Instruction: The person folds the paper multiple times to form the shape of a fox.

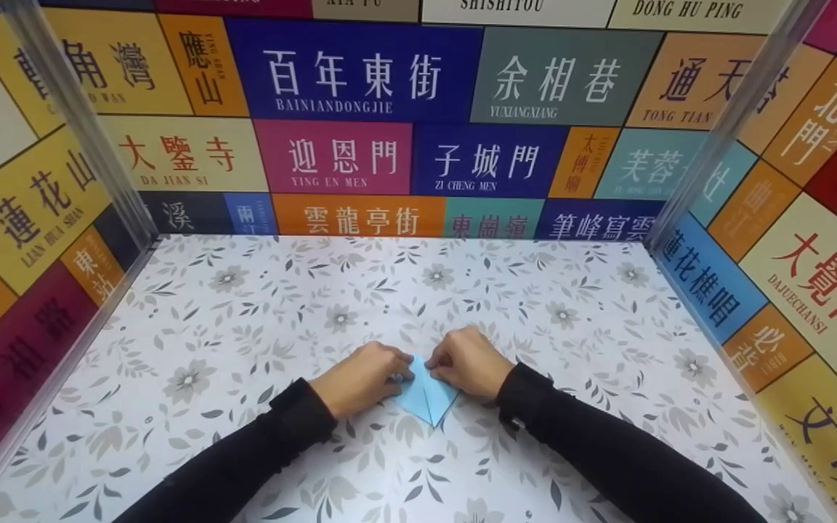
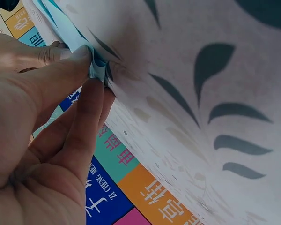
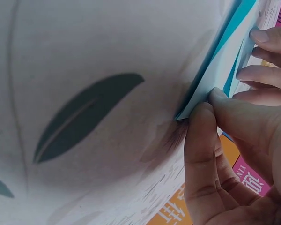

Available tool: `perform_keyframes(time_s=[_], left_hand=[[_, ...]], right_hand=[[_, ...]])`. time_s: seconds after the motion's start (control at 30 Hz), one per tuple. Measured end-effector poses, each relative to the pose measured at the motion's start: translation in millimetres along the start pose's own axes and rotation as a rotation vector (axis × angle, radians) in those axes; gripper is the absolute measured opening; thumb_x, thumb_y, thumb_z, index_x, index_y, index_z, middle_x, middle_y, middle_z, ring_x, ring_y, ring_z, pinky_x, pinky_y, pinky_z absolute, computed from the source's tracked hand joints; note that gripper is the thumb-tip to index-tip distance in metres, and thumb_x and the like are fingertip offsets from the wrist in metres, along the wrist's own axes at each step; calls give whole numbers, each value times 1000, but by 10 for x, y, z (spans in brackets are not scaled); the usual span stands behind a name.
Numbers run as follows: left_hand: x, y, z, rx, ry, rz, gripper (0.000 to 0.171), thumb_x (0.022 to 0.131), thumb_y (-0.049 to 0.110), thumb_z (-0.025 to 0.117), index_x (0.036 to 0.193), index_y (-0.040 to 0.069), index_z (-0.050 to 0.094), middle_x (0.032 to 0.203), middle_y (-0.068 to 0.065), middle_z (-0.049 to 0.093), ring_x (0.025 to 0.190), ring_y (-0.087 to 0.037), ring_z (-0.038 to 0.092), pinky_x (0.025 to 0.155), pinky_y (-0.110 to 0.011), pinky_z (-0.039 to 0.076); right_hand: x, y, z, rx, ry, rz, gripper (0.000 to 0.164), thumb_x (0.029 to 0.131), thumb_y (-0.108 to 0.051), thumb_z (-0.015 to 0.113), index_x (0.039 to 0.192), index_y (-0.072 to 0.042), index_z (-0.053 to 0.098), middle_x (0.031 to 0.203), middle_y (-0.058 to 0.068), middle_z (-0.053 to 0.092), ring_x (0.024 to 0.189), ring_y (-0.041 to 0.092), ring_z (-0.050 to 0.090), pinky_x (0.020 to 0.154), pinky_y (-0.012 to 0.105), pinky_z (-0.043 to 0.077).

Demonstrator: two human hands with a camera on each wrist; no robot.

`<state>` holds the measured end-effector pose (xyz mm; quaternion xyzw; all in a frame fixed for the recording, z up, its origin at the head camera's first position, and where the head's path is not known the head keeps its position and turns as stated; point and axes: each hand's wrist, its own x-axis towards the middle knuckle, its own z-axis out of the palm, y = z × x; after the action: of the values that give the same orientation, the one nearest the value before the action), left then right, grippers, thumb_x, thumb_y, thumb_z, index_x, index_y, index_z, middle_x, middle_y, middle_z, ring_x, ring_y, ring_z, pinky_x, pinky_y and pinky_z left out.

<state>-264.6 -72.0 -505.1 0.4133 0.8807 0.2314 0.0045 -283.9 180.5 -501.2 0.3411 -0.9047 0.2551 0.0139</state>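
Note:
A small sheet of light blue folded paper [image 1: 426,398] lies on the patterned tabletop, its pointed end toward me and a crease down its middle. My left hand [image 1: 366,376] pinches its left edge between thumb and fingers. On the opposite side, my right hand [image 1: 471,363] pinches the right edge near the top. In the left wrist view the paper [image 2: 75,35] bends up between thumb and forefinger. The right wrist view shows layered folds of the paper [image 3: 220,68], with darker blue inside and the thumb and forefinger at its corner. The fingers cover parts of the upper edges.
White tabletop [image 1: 259,450] with grey flowers and leaves spreads around both hands. Colourful panels with printed characters form a back wall [image 1: 360,73] and side walls, a left one [image 1: 19,218] and a right one [image 1: 811,254]. Clear strips [image 1: 91,138] run along the corners.

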Motion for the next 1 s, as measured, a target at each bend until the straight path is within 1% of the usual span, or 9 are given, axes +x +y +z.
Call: perform_keyframes(time_s=[0.1,0.37,0.53,0.63,0.73,0.83,0.9,1.0], left_hand=[[13,2,-15,-12,-20,2,24,96,-3,88,120,0,88,135,-22,85,132,-38,82,118,-48,64],[19,-8,-52,45,-69,20,25,98,2,89,123,3,88,133,-16,87,127,-35,83,116,-47,65],[8,-26,-54,3,-61,14,25,97,1,90,122,5,89,137,-18,85,129,-36,82,118,-48,64],[4,-35,-53,-17,-63,2,24,98,0,89,121,5,89,142,-20,82,133,-38,80,120,-49,63],[9,-46,-54,-29,-71,-9,24,99,1,87,123,5,89,147,-23,80,133,-40,80,120,-51,63],[22,-68,-63,-33,-79,-14,24,99,1,87,123,4,89,148,-23,80,131,-40,80,117,-51,65],[28,-82,-73,-30,-86,-9,25,98,1,88,122,4,89,146,-21,81,130,-39,81,115,-51,65],[34,-96,-87,-8,-104,11,25,97,1,89,122,4,89,143,-18,83,130,-37,81,117,-50,64]], right_hand=[[-3,-6,-4,-2,5,-11,10,92,1,92,101,-3,93,89,9,90,71,13,76,65,22,57],[-8,-17,-21,9,-7,-9,10,93,2,91,101,-2,92,89,10,90,71,15,77,65,23,58],[-8,-5,-20,14,-15,6,10,93,1,92,103,-2,92,92,10,90,75,16,79,68,24,60],[-12,5,-16,16,-16,8,11,93,1,92,104,-2,92,93,10,90,75,17,79,69,25,60],[-17,10,-14,13,-9,10,12,93,1,91,105,-3,92,94,9,90,75,16,78,69,25,58],[-17,11,-11,9,-3,11,12,93,1,91,104,-3,92,96,10,91,74,15,75,68,24,55],[-15,11,-7,7,-3,9,12,93,2,91,104,-3,92,97,11,91,73,13,72,67,23,52],[-9,11,-3,6,-9,3,12,93,2,91,104,-2,92,98,12,91,72,13,69,66,22,50]])
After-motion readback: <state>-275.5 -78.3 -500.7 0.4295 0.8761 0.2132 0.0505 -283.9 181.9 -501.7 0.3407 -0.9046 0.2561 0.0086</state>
